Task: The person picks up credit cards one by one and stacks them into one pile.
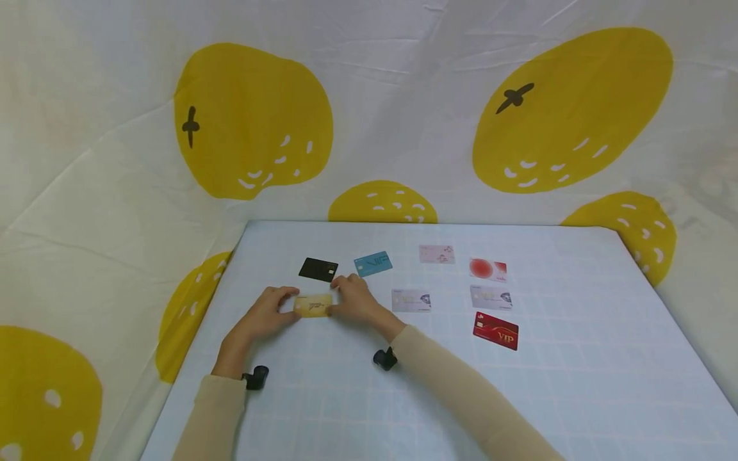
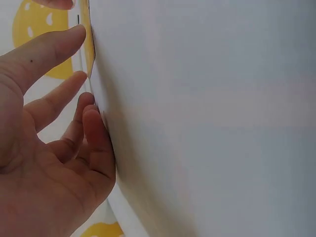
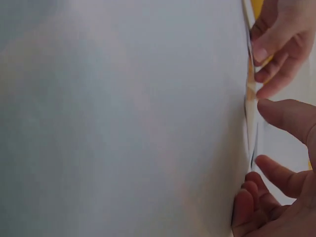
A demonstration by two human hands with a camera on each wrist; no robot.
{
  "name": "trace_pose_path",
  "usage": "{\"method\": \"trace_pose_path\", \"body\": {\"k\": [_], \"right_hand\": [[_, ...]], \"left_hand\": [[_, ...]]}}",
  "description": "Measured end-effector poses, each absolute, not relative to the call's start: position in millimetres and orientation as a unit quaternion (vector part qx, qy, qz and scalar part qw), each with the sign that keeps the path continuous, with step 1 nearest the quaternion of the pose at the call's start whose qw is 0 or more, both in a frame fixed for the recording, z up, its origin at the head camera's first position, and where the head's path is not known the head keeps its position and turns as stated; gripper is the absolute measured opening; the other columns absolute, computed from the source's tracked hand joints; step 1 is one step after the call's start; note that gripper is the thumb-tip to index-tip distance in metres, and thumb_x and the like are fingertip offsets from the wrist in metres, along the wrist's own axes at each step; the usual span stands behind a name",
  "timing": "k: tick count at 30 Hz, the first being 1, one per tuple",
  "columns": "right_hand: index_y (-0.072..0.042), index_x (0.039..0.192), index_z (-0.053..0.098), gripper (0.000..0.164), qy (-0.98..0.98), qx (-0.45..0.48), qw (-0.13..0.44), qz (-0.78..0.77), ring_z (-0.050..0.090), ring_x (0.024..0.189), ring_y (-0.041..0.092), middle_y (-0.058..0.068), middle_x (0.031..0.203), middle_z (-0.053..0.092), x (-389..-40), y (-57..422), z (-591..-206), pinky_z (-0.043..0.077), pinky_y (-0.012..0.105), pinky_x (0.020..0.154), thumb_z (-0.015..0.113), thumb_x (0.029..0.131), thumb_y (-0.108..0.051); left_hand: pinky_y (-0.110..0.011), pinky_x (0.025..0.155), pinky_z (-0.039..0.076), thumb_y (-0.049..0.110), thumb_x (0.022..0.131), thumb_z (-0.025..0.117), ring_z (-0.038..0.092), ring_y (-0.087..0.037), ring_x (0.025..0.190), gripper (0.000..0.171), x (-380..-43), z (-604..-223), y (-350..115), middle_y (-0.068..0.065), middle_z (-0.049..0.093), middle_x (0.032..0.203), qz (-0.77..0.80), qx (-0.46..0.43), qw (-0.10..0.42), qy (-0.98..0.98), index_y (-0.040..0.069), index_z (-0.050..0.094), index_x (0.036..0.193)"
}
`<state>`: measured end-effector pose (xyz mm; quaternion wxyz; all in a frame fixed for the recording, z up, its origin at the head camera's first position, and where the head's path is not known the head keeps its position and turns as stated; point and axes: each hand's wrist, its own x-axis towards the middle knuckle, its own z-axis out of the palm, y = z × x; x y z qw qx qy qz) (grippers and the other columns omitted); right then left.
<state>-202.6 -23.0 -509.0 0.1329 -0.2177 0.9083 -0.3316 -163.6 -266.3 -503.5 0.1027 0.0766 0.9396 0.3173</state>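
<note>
A gold card (image 1: pixel 313 307) lies level at the left of the table, between the two hands. My left hand (image 1: pixel 270 314) holds it at its left end, the index finger at the far corner and the thumb at the near one. At the other end, my right hand (image 1: pixel 354 301) has its thumb at the card's edge. Its index finger stands apart from the thumb, close to a black card (image 1: pixel 317 269). In the left wrist view the gold card (image 2: pixel 88 44) shows edge-on beside the left thumb. The right wrist view shows the right thumb (image 3: pixel 284 116) near the card's end.
Behind the hands lies a teal card (image 1: pixel 373 264). To the right are a pink card (image 1: pixel 436 254), a card with a red circle (image 1: pixel 487 269), two pale silver cards (image 1: pixel 410 300) and a red VIP card (image 1: pixel 496 331). A lemon-print cloth (image 1: pixel 403 128) hangs behind the white table (image 1: pixel 323 397).
</note>
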Motion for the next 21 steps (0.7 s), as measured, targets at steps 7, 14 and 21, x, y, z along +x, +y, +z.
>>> {"method": "trace_pose_path", "body": {"k": [7, 14, 21], "right_hand": [[-0.013, 0.126, 0.061, 0.047, 0.925, -0.206, 0.120, -0.295, 0.044, 0.104, 0.023, 0.006, 0.115, 0.048, -194.8, -27.4, -506.3, 0.042, 0.034, 0.089, 0.079, 0.087, -0.031], [-0.013, 0.121, 0.062, 0.041, 0.926, -0.206, 0.116, -0.296, 0.043, 0.101, 0.022, 0.005, 0.114, 0.047, -193.7, -28.0, -504.9, 0.042, 0.033, 0.088, 0.079, 0.088, -0.031], [-0.013, 0.120, 0.062, 0.040, 0.927, -0.201, 0.118, -0.293, 0.042, 0.102, 0.022, 0.007, 0.116, 0.047, -194.1, -28.8, -505.8, 0.041, 0.033, 0.088, 0.078, 0.088, -0.031]], "left_hand": [[-0.044, 0.080, 0.040, 0.016, 0.088, 0.077, 0.046, -0.028, 0.097, 0.046, -163.8, -501.3, -263.7, -0.013, 0.049, 0.107, 0.321, 0.060, 0.106, 0.939, 0.011, 0.061, 0.131], [-0.045, 0.081, 0.040, 0.015, 0.087, 0.077, 0.046, -0.029, 0.098, 0.044, -163.9, -500.5, -262.7, -0.014, 0.049, 0.108, 0.318, 0.060, 0.104, 0.941, 0.011, 0.062, 0.129], [-0.048, 0.083, 0.040, 0.016, 0.089, 0.076, 0.045, -0.030, 0.100, 0.045, -163.4, -499.8, -260.9, -0.015, 0.049, 0.111, 0.321, 0.048, 0.114, 0.939, 0.014, 0.061, 0.131]]}}
